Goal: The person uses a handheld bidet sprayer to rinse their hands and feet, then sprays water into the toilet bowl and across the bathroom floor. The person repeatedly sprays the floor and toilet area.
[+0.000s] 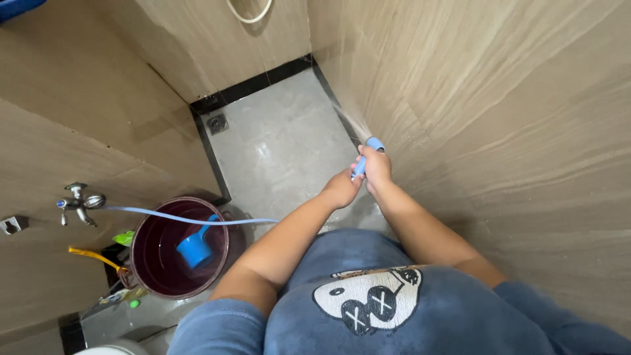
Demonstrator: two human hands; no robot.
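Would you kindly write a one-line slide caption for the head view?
Both hands, left hand and right hand, hold a blue sprayer jetting water at the bathroom wall.

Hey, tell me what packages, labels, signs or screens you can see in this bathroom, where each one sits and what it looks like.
Green packet: on the floor left of the dark red bucket, beneath the wall tap; small, crumpled, bright green.
Second packet: on the ledge below the bucket; flat, pale with green and yellow; too small to tell more.
No signs or screens show.
Both hands, left hand and right hand, hold a blue spray nozzle, not a package.
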